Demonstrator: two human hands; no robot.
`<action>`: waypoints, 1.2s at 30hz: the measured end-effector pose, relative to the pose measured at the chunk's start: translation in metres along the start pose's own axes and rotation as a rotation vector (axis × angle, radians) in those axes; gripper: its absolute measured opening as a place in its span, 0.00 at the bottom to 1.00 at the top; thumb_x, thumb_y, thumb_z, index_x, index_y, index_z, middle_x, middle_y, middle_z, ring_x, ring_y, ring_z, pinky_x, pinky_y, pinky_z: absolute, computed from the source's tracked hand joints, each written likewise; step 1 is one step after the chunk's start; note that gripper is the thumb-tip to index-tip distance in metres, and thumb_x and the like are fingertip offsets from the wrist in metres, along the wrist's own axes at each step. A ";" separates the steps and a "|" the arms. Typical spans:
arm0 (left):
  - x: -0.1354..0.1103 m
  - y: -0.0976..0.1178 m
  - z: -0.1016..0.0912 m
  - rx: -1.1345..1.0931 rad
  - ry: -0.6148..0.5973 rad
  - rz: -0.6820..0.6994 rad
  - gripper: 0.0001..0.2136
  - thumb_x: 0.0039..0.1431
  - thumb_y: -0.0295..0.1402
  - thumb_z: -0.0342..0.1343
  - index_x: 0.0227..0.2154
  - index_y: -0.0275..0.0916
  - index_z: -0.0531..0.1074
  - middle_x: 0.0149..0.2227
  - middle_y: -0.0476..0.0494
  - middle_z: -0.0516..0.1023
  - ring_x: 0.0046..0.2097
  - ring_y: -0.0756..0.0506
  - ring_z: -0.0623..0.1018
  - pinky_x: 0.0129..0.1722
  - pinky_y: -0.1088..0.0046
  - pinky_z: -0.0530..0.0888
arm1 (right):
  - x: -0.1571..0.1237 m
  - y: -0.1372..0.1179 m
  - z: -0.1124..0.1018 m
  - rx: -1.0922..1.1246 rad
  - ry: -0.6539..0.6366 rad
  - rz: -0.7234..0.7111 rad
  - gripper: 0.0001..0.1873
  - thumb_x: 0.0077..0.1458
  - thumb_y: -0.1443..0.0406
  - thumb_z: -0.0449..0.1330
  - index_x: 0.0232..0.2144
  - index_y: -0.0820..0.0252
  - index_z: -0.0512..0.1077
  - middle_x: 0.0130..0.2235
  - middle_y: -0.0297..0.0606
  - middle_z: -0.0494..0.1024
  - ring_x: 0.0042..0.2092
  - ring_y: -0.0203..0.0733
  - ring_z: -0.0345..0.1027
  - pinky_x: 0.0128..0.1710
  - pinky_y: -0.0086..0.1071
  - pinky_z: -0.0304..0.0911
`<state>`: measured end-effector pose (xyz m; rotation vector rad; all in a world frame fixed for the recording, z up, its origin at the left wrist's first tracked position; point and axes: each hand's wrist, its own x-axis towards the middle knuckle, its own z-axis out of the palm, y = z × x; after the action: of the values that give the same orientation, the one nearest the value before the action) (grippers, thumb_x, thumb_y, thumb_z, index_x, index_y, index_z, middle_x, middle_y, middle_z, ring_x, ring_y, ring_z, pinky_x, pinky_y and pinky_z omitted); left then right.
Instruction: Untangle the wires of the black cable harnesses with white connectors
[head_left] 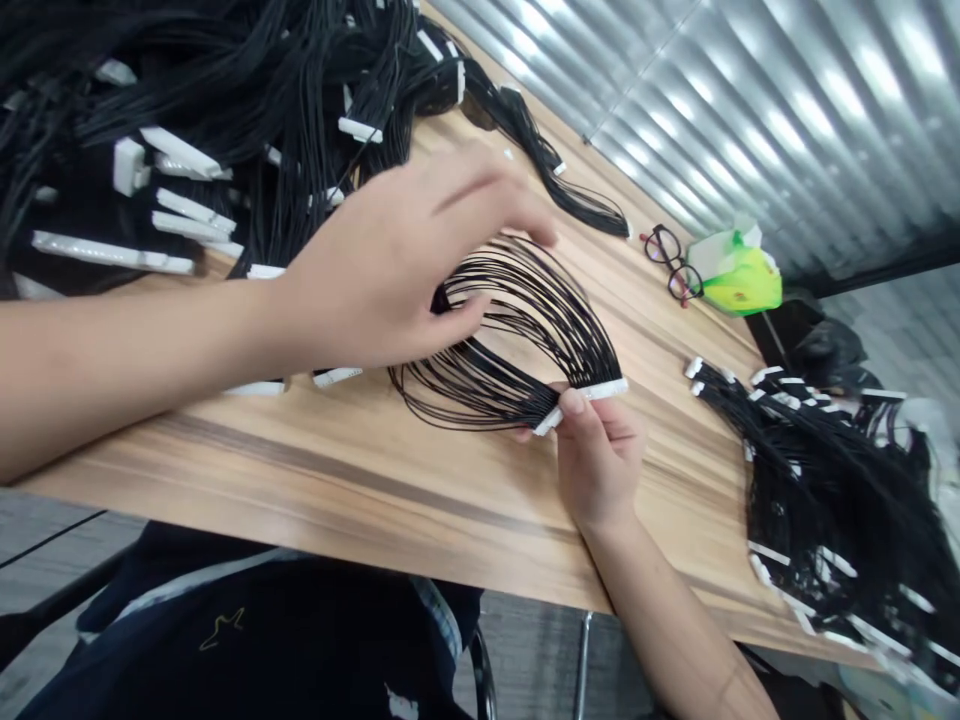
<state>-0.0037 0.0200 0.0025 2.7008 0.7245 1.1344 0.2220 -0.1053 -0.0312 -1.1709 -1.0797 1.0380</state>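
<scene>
The right hand (596, 460) pinches a white connector (607, 388) on a looped black wire harness (540, 300), while the left hand (375, 260) stays half-open against the loops. A hard tug could pull the harness from the connector.

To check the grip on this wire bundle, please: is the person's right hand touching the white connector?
Touching. The head view shows the right hand pinching the white connector between thumb and fingers, where the black wires enter it.
</scene>
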 end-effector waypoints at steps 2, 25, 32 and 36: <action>-0.004 0.006 0.002 0.049 0.065 0.167 0.14 0.68 0.30 0.57 0.56 0.41 0.74 0.58 0.41 0.79 0.57 0.41 0.80 0.53 0.59 0.76 | -0.001 0.001 0.002 0.007 0.052 -0.017 0.10 0.57 0.54 0.75 0.31 0.51 0.87 0.23 0.31 0.84 0.21 0.40 0.76 0.23 0.33 0.79; -0.007 0.034 0.009 0.306 0.158 0.411 0.10 0.74 0.31 0.57 0.34 0.46 0.78 0.34 0.59 0.83 0.35 0.51 0.80 0.35 0.68 0.69 | -0.007 0.006 0.014 -0.022 0.138 -0.096 0.14 0.60 0.52 0.72 0.29 0.54 0.83 0.23 0.31 0.82 0.21 0.39 0.75 0.23 0.34 0.77; -0.003 0.034 0.008 0.368 0.043 0.443 0.19 0.78 0.39 0.47 0.29 0.42 0.73 0.32 0.50 0.80 0.34 0.49 0.76 0.35 0.68 0.70 | -0.007 0.005 0.012 -0.044 0.146 -0.086 0.13 0.59 0.54 0.73 0.27 0.53 0.84 0.25 0.33 0.83 0.25 0.40 0.77 0.28 0.33 0.79; -0.008 0.024 0.001 0.155 0.125 0.567 0.20 0.74 0.39 0.57 0.23 0.43 0.68 0.26 0.54 0.74 0.30 0.49 0.71 0.37 0.68 0.72 | 0.002 0.004 0.007 0.025 0.165 -0.092 0.13 0.59 0.54 0.73 0.26 0.54 0.84 0.24 0.31 0.83 0.22 0.38 0.75 0.25 0.31 0.77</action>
<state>0.0013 -0.0047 0.0041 3.0913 0.0400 1.4139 0.2156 -0.1018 -0.0349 -1.1546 -0.9785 0.8660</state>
